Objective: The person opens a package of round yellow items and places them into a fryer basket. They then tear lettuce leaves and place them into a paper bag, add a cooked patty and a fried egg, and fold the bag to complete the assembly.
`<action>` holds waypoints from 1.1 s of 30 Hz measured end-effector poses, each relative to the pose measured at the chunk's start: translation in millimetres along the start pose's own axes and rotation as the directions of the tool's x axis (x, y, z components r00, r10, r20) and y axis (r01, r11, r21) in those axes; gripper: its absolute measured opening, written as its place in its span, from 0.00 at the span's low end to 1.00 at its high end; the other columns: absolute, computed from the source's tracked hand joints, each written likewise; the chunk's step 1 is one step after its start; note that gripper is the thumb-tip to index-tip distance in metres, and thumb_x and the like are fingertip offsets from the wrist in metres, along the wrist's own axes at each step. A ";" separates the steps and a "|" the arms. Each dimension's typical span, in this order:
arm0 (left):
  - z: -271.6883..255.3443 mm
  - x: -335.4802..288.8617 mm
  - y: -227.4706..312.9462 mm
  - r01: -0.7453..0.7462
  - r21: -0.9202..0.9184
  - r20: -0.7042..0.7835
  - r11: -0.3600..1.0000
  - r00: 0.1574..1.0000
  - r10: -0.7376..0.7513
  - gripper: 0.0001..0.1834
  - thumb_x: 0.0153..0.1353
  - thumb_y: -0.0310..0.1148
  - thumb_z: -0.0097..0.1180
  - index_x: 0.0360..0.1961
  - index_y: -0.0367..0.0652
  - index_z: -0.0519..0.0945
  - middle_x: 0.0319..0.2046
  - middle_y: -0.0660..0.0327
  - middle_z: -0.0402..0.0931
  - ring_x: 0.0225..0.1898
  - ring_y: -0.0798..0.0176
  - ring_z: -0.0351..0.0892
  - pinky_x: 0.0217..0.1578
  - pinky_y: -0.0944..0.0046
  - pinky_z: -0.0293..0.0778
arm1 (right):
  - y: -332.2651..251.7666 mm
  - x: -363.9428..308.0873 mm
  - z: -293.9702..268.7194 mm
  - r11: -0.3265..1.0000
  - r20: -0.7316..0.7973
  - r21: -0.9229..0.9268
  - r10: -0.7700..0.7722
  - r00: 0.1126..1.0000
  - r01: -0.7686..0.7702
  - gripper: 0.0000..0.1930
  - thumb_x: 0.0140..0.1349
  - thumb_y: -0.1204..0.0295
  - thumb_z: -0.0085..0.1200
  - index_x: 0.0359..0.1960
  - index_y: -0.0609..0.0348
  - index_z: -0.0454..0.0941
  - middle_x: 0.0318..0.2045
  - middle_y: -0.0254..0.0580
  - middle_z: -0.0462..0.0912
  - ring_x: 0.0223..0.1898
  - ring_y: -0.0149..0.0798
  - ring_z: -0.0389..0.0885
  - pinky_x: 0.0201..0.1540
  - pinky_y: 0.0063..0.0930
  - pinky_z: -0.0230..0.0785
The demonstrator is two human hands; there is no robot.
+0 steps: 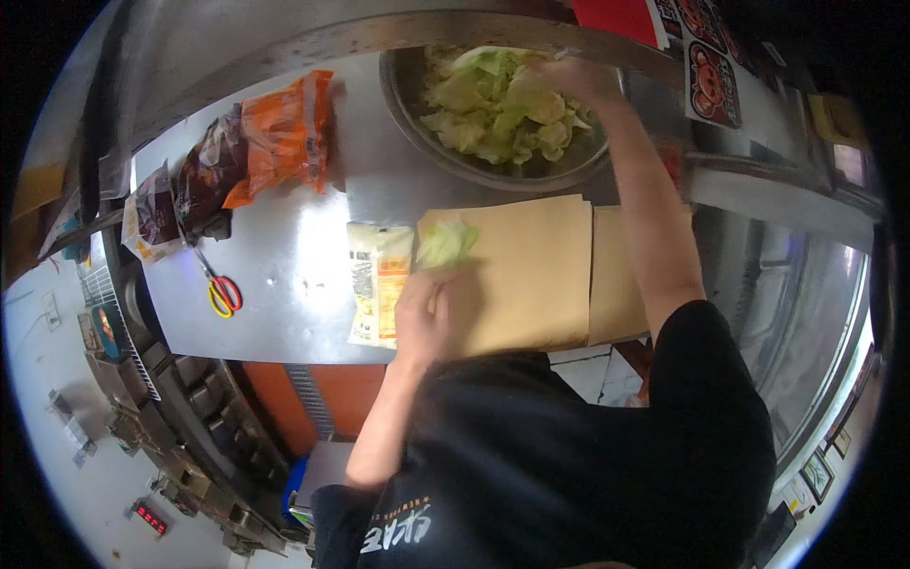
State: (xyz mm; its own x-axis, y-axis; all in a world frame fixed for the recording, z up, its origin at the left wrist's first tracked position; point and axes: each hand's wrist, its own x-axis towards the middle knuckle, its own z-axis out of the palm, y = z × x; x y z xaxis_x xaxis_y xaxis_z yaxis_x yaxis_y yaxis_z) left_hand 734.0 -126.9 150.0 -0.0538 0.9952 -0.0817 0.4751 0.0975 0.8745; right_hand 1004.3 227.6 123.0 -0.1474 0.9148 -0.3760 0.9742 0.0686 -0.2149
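Observation:
My left hand (424, 318) is closed on the lower end of a pale green lettuce leaf (447, 244), over the left edge of a flat brown paper sheet (531, 284). At the far side, my right hand (580, 81) reaches into a wide metal bowl (403, 119) full of torn lettuce (507, 109). Its fingers are blurred and partly lost among the leaves, so their grip is unclear. Just left of my left hand, a white and yellow packet (377, 284) lies on the metal table (275, 332).
Scissors with red and yellow handles (224, 295) lie on the left. Behind them are an orange bag (282, 133), a dark brown bag (210, 171) and a clear-edged packet (154, 213). A metal shelf edge (332, 38) runs above the table's far side.

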 end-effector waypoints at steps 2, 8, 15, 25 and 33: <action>0.7 0.0 -4.9 0.056 -0.007 0.013 0.998 0.998 -0.055 0.06 0.68 0.18 0.57 0.42 0.34 0.83 0.39 0.53 0.85 0.42 0.56 0.86 0.46 0.63 0.78 | 37.1 -10.9 -17.0 1.000 0.026 0.022 0.022 0.999 -0.023 0.39 0.65 0.32 0.52 0.66 0.48 0.78 0.59 0.51 0.84 0.58 0.51 0.83 0.62 0.45 0.73; 8.4 7.2 -10.4 0.070 -0.013 0.110 0.997 0.992 -0.068 0.05 0.69 0.20 0.57 0.43 0.34 0.83 0.39 0.52 0.85 0.43 0.53 0.87 0.47 0.62 0.78 | 86.9 -21.5 -2.3 0.986 -0.300 -0.039 0.144 0.943 -0.163 0.31 0.69 0.43 0.51 0.62 0.55 0.80 0.56 0.57 0.84 0.58 0.56 0.82 0.62 0.48 0.72; 11.6 2.8 -6.0 0.065 0.055 0.167 0.996 0.983 -0.073 0.05 0.68 0.20 0.58 0.43 0.34 0.83 0.40 0.50 0.85 0.44 0.50 0.86 0.48 0.58 0.79 | 54.6 15.2 -0.1 0.995 -0.466 -0.067 0.032 0.884 -0.071 0.22 0.69 0.55 0.55 0.58 0.54 0.82 0.52 0.53 0.86 0.55 0.54 0.83 0.58 0.47 0.74; 7.0 5.0 3.4 0.142 0.001 0.154 0.990 0.978 -0.141 0.06 0.70 0.21 0.57 0.45 0.35 0.83 0.42 0.51 0.85 0.45 0.53 0.86 0.49 0.59 0.79 | 25.3 60.3 -11.7 0.992 -0.364 0.075 -0.071 0.929 0.105 0.19 0.69 0.63 0.60 0.60 0.52 0.80 0.54 0.44 0.84 0.52 0.43 0.83 0.54 0.39 0.76; 11.3 96.3 39.0 0.215 -0.842 0.190 0.495 0.977 -0.100 0.37 0.75 0.36 0.58 0.77 0.35 0.55 0.68 0.48 0.69 0.64 0.53 0.77 0.65 0.50 0.74 | -18.8 -93.6 -68.0 0.668 -0.090 0.628 -0.448 0.890 0.400 0.20 0.68 0.70 0.64 0.61 0.50 0.80 0.55 0.37 0.83 0.50 0.34 0.82 0.52 0.32 0.77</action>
State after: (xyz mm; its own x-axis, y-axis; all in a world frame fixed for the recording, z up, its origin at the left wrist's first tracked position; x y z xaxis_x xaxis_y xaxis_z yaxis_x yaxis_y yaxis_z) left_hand 757.3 -27.2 170.9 0.0669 0.9637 -0.2585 -0.5156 0.2552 0.8179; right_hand 1011.4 167.8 223.5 -0.5521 0.8188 -0.1573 0.4846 0.1615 -0.8597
